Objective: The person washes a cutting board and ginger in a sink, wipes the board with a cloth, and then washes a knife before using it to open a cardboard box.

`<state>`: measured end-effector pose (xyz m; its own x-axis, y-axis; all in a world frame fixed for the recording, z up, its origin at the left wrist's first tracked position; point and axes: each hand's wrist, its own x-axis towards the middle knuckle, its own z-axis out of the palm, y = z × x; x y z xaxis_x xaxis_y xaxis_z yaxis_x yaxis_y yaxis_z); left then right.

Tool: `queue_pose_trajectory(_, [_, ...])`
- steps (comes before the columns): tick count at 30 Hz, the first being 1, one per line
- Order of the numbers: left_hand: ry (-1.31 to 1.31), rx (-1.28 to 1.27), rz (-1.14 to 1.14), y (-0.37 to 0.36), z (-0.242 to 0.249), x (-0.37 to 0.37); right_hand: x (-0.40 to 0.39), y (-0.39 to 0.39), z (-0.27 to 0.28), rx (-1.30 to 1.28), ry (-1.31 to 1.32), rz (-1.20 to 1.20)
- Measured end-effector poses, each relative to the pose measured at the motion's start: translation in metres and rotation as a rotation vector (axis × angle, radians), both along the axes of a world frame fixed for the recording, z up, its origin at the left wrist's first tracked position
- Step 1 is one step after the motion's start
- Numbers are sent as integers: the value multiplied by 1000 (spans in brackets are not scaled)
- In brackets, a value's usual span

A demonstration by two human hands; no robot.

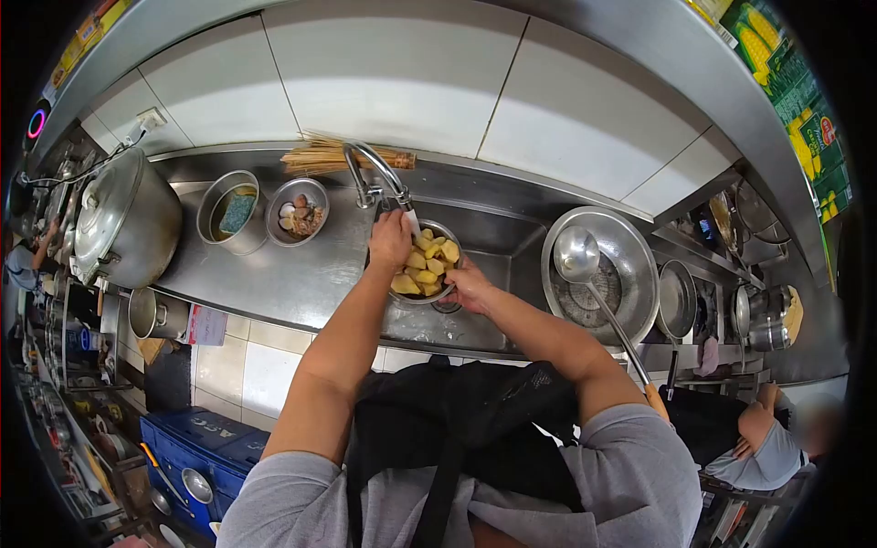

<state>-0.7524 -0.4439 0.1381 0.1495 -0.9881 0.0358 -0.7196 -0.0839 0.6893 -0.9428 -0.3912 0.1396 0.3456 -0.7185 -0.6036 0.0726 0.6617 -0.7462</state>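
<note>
A metal bowl (399, 298) of peeled, cut potatoes (427, 265) is at the left side of the sink (525, 239), tilted under the curved faucet (384, 169). My left hand (390, 239) is closed at the bowl's upper left rim, its fingertips close beside the faucet's spout and partly hidden. My right hand (470, 285) grips the lower right rim, thumb at the edge and fingers underneath. A pale stream shows between the spout and the bowl.
Left on the counter stand a large lidded pot (128, 219), a pot with a blue sponge (236, 212) and a small bowl of scraps (299, 210). Wooden skewers (320, 159) lie behind the faucet. Right are a wide basin (647, 274) with a ladle (577, 256) and another person (763, 447).
</note>
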Motion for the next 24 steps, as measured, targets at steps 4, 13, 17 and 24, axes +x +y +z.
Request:
queue_pose_trajectory(4, [14, 14, -46, 7, 9, -10, -1, -2, -11, 5, 4, -10])
queue_pose_trajectory(13, [-417, -184, -485, 32, 34, -23, 10, 5, -9, -40, 27, -106])
queue_pose_trajectory(17, [-301, -207, -430, 36, 18, -17, 27, 17, 0, -61, 20, -225])
queue_pose_trajectory(24, [47, -535, -682, 34, 10, 23, 46, 38, -7, -75, -29, -305])
